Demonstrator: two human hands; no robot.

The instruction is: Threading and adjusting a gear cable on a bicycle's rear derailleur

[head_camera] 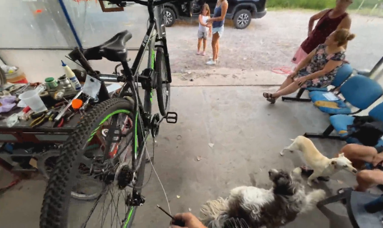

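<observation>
Only one hand (pixel 187 220) showed, low in frame, side unclear, pinching a thin dark tool (pixel 165 211). A loose silver cable (pixel 154 169) ran up-left from there toward the black-and-green bike's rear wheel (pixel 79 169).

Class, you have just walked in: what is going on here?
A black and green bike is raised beside a cluttered workbench. At the bottom edge one hand pinches the end of a thin cable that runs up to the rear of the bike; which hand it is cannot be told, and no other hand shows. Two dogs are on the concrete floor, and people sit on blue chairs to the right.
</observation>
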